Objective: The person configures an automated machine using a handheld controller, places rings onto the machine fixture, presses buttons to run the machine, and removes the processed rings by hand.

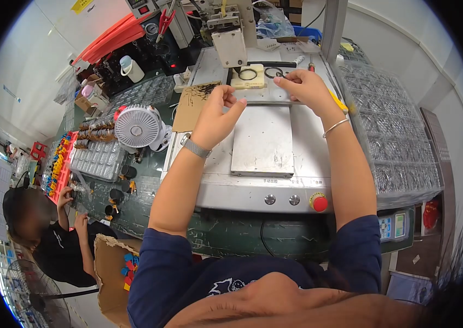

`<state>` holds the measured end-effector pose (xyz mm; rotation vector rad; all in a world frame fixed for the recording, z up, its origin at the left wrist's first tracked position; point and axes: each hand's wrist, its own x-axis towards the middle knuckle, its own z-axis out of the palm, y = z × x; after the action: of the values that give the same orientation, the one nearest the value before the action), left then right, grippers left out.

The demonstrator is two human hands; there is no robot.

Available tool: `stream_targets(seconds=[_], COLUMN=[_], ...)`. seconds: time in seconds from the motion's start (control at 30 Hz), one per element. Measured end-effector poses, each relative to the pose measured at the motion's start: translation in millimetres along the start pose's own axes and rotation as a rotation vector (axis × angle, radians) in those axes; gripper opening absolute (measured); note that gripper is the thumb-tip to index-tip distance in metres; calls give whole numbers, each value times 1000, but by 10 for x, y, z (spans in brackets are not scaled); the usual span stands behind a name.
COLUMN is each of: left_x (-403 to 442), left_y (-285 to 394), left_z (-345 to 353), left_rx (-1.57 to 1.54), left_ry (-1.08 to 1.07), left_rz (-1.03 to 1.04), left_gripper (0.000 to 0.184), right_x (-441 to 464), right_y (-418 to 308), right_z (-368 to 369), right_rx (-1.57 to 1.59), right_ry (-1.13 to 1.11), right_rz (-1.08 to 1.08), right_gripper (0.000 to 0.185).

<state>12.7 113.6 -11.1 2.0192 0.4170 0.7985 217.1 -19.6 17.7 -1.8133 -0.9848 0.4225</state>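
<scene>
My left hand (218,117) hovers in front of the machine's work plate, fingers loosely curled and the thumb apart, with nothing visible in it. Beyond it, a black ring (248,74) lies on a cream fixture block (240,84) beneath the machine's dispensing head (229,48). To the right of the block, my right hand (309,92) has its thumb and index finger closed at the edge of a second black ring (268,69). The hand partly hides that ring's right side.
A flat metal plate (261,142) lies in front, above a red emergency button (319,203). Cardboard with black strands (188,106) and a white fan (137,127) stand left. Clear plastic trays (395,136) are stacked right. A co-worker (62,246) sits at far left.
</scene>
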Motion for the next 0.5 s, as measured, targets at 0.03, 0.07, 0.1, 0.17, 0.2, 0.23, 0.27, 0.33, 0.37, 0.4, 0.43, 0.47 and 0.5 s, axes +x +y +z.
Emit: stream_targets(seconds=[0.03, 0.07, 0.1, 0.17, 0.2, 0.23, 0.27, 0.33, 0.37, 0.4, 0.43, 0.47, 0.5], left_x=[8, 15, 23, 42, 51, 57, 60, 67, 72, 75, 76, 70, 58], left_y=[-11, -18, -24, -38, -45, -49, -33, 10, 6, -14, -30, -40, -46], left_z=[-5, -15, -27, -53, -64, -76, -90, -114, -120, -123, -112, -91, -71], left_rx=[-13, -12, -13, -12, -43, -74, -72, -31, -29, 48, 125, 126, 213], left_ry=[-1, -2, 7, 15, 28, 41, 38, 65, 63, 95, 128, 128, 148], left_rz=[-9, -8, -6, -3, -20, -38, -37, -49, -47, 1, 50, 52, 97], left_gripper=[46, 46, 45, 44, 43, 42, 42, 41, 41, 41, 41, 41, 40], right_x=[0, -1, -1, 2, 8, 17, 24, 42, 35, 24, 12, 4, 8], right_y=[3, 8, 16, 32, 42, 50, 56, 68, 51, 33, 13, -1, 15], right_z=[0, 1, 2, 2, 1, 1, 0, 9, 11, 16, 18, 10, 9], right_rx=[-5, -10, -9, 1, 3, -2, -8, -33, -63, -61, -109, -158, -157], right_ry=[10, 19, 20, 15, 16, 8, 1, 10, 16, 18, 29, 40, 40], right_rz=[6, 11, 11, 14, 14, 10, 7, -1, -9, -9, -7, -7, -10], right_gripper=[59, 58, 58, 57, 57, 58, 58, 60, 61, 61, 61, 61, 61])
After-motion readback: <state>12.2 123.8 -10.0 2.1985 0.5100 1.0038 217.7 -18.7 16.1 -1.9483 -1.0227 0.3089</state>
